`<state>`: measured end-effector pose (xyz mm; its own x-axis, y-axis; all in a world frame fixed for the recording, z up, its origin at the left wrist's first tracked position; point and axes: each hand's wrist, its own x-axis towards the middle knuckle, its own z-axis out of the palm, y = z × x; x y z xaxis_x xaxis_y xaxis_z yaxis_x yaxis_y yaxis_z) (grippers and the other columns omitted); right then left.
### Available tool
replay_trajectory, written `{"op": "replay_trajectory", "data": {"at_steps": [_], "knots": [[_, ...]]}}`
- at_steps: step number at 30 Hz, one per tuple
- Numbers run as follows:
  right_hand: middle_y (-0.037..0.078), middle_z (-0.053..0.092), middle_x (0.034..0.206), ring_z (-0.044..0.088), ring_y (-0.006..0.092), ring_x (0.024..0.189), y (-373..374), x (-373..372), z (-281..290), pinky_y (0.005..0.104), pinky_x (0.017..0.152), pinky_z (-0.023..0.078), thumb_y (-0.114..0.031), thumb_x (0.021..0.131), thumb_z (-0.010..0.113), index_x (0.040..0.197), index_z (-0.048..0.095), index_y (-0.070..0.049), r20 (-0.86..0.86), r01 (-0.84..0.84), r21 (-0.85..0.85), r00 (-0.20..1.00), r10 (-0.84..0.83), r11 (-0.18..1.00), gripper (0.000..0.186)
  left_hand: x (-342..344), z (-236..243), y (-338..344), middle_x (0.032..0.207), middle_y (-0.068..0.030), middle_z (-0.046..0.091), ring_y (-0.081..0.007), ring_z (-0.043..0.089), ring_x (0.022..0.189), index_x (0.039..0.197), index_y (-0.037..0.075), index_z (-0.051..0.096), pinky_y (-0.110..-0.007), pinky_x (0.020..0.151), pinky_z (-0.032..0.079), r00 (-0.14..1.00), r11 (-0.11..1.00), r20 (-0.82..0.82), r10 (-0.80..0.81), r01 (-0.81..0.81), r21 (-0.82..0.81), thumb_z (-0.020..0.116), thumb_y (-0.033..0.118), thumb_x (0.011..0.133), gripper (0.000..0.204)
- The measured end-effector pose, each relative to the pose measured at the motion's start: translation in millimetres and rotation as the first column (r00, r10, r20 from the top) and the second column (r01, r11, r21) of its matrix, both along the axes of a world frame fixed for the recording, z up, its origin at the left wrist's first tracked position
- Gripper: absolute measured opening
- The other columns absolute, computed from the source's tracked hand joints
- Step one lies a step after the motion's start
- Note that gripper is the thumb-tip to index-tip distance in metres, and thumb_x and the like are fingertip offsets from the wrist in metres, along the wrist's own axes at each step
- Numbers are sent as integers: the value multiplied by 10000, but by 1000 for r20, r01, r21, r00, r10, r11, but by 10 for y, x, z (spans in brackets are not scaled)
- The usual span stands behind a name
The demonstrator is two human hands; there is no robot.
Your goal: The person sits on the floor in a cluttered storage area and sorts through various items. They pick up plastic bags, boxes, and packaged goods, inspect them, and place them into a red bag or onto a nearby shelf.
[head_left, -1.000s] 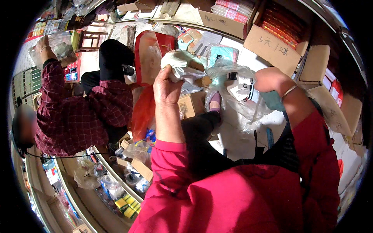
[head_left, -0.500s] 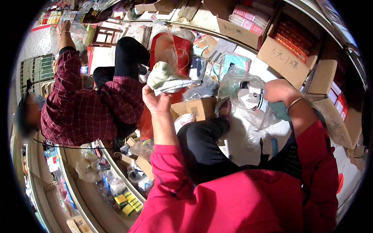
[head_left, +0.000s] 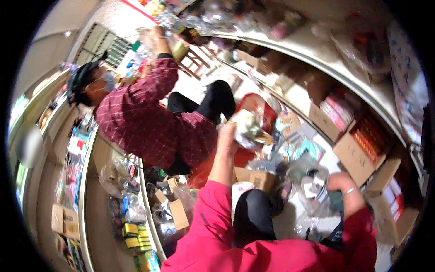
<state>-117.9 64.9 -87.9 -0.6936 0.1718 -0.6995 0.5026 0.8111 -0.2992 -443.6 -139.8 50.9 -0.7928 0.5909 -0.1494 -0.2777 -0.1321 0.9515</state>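
My left hand (head_left: 228, 132) is raised near the middle, closed around a pale bundle of cloth (head_left: 246, 121); motion blur hides its details. At the lower right, my right hand (head_left: 340, 182) is curled at the edge of a clear plastic bag (head_left: 306, 201), gripping it. Black-and-white packaged items (head_left: 311, 185) lie inside that bag, and dark teal material (head_left: 335, 201) shows below the hand. Behind the cloth is an open red bag (head_left: 267, 109).
A co-worker (head_left: 136, 113) in a plaid shirt sits at my left with an arm raised. Shelving with sponges (head_left: 136, 233) runs along the left. Open cardboard boxes (head_left: 351, 161) line the right below a long shelf (head_left: 294, 45). A wooden stool (head_left: 195, 61) stands farther back.
The view has swung, showing more upper shelving. My left hand has lifted the cloth up and rightward in the picture; my right hand sits lower in view. The co-worker appears farther right.
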Motion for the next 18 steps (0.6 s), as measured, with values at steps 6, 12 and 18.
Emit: {"op": "replay_trajectory", "data": {"at_steps": [6, 12, 18], "knots": [[170, 578, 1000, 562, 297, 934, 18, 58, 24, 353, 811, 432, -347, 670, 489, 928, 619, -38, 45, 71, 68, 996, -74, 995, 423, -32, 574, 142, 775, -56, 568, -143, 514, 650, 897, 4, 567, -264, 601, 413, 983, 995, -182, -6, -12, -96, 528, 125, 712, 224], [161, 604, 926, 600, 269, 851, 121, 29, -107, 364, 750, 453, -232, 685, 461, 857, 641, -46, -38, -120, 103, 991, 124, 987, 311, -400, 1062, -36, 809, -59, 554, -182, 523, 729, 867, 26, 554, -328, 660, 431, 893, 963, -446, -57, -68, -261, 488, 183, 761, 201], [182, 592, 923, 578, 323, 854, 11, 23, 269, 378, 756, 449, -294, 701, 456, 864, 626, -10, -20, 44, 67, 999, -42, 997, 369, -232, 739, -437, 832, -62, 571, -169, 550, 729, 958, 16, 534, -318, 644, 456, 961, 954, -267, -68, -15, -298, 564, 162, 783, 230]]}}
